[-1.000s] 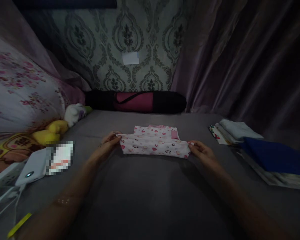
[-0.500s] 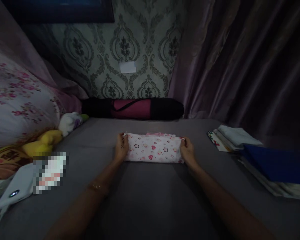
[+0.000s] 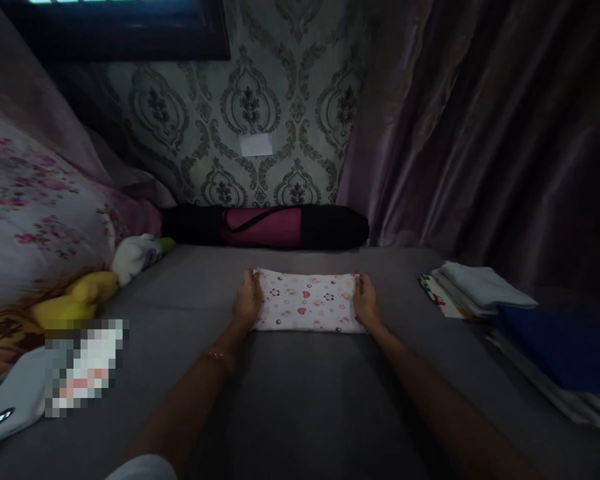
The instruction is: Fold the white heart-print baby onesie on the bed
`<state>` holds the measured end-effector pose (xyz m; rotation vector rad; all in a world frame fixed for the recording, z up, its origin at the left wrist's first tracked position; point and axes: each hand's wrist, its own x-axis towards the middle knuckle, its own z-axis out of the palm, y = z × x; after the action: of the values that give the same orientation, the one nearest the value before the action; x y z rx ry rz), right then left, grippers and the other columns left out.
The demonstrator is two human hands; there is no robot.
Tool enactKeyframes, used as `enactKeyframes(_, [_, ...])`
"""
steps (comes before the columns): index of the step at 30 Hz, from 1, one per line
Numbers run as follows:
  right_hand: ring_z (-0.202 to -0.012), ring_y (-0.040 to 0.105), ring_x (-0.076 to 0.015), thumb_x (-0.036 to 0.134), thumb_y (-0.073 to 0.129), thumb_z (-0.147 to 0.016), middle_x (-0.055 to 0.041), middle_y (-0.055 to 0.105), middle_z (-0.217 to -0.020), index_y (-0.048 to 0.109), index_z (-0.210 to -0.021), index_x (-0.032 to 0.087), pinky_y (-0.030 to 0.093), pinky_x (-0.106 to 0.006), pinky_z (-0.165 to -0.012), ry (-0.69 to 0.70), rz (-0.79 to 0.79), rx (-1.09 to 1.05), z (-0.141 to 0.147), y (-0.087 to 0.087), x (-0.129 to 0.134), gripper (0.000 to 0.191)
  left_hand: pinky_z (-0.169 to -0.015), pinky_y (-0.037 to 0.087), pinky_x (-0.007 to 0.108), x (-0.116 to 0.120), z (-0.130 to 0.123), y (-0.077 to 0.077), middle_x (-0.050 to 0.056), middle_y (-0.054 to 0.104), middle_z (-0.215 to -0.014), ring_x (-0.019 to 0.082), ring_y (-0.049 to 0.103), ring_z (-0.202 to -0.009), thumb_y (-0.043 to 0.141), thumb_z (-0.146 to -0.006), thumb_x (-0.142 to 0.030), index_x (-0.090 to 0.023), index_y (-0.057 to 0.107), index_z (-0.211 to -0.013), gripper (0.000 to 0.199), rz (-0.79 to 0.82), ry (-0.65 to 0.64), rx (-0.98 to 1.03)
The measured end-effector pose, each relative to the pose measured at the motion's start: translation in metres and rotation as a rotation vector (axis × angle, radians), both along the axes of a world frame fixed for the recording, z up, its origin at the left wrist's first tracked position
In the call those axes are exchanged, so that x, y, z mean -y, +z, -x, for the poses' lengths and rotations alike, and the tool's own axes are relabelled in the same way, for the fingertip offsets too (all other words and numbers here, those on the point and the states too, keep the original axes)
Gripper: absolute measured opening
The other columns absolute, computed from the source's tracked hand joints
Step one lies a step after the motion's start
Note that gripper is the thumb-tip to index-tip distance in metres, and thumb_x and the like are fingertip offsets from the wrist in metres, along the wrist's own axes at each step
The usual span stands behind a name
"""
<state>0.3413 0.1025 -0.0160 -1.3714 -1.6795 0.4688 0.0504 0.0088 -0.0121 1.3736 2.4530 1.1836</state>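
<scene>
A folded white cloth [image 3: 307,303] printed with pink hearts and flowers lies as a flat rectangle at the middle of the grey bed surface [image 3: 300,393]. My left hand [image 3: 249,297] is closed on its left end, with the thumb near the upper left corner. At the right end, my right hand [image 3: 366,300] grips the cloth the same way. The fingers of both hands are partly hidden behind the cloth's edges.
A black and pink rolled bag [image 3: 265,227] lies along the wall. To the right are folded cloths [image 3: 485,287] and a blue folded cloth [image 3: 560,347]. Plush toys [image 3: 135,259] and a white device [image 3: 20,393] are at the left.
The cloth's top has become smoother, and the pink part behind its upper edge no longer shows. My right hand has moved slightly inward. The whole view has shifted slightly.
</scene>
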Motion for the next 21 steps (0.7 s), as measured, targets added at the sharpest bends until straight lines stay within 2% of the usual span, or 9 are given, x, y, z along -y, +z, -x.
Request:
enactKeyframes(4, [-0.098, 0.063, -0.0234, 0.035, 0.030, -0.100, -0.0132, 0.067, -0.105, 0.056, -0.117, 0.015, 0.044, -0.030, -0.084, -0.081, 0.104, 0.146, 0.004, 0.002, -0.010, 0.037, -0.072, 0.047, 0.035, -0.010, 0.001, 0.001, 0.012, 0.069, -0.093, 0.028, 0.068, -0.086, 0.018, -0.099, -0.046, -0.020, 0.044, -0.118, 0.041, 0.110, 0.058, -0.050])
enactKeyframes(8, [-0.097, 0.064, -0.0227, 0.034, 0.033, -0.101, -0.0122, 0.067, -0.104, 0.057, -0.117, 0.017, 0.043, -0.028, -0.081, -0.122, 0.190, 0.268, 0.005, 0.000, -0.017, 0.034, -0.073, 0.047, 0.035, -0.018, 0.003, 0.001, 0.015, 0.070, -0.095, 0.029, 0.069, -0.089, 0.019, -0.099, -0.045, -0.017, 0.045, -0.116, 0.041, 0.205, 0.066, -0.063])
enactKeyframes(13, [-0.098, 0.065, -0.0237, 0.030, 0.035, -0.101, -0.0138, 0.068, -0.105, 0.060, -0.112, 0.015, 0.044, -0.030, -0.080, -0.169, 0.226, 0.373, 0.009, -0.005, -0.020, 0.031, -0.075, 0.047, 0.036, -0.023, 0.004, 0.000, 0.018, 0.070, -0.097, 0.031, 0.068, -0.093, 0.020, -0.099, -0.044, -0.014, 0.047, -0.115, 0.044, 0.282, 0.096, -0.076])
enactKeyframes(18, [-0.100, 0.065, -0.0280, 0.036, 0.042, -0.097, -0.0201, 0.068, -0.103, 0.065, -0.107, 0.011, 0.047, -0.034, -0.082, -0.211, 0.387, 0.407, 0.009, 0.002, -0.024, 0.036, -0.074, 0.048, 0.035, -0.028, 0.007, 0.000, 0.021, 0.070, -0.098, 0.032, 0.068, -0.095, 0.030, -0.096, -0.048, -0.011, 0.054, -0.110, 0.046, 0.330, 0.118, -0.092])
enactKeyframes(21, [-0.097, 0.067, -0.0282, 0.040, 0.041, -0.096, -0.0200, 0.070, -0.098, 0.070, -0.098, 0.010, 0.049, -0.033, -0.080, -0.178, 0.471, 0.376, 0.001, 0.010, -0.032, 0.042, -0.070, 0.047, 0.033, -0.026, 0.012, 0.007, 0.019, 0.072, -0.089, 0.030, 0.069, -0.092, 0.031, -0.093, -0.055, -0.012, 0.062, -0.096, 0.054, 0.351, 0.081, -0.060])
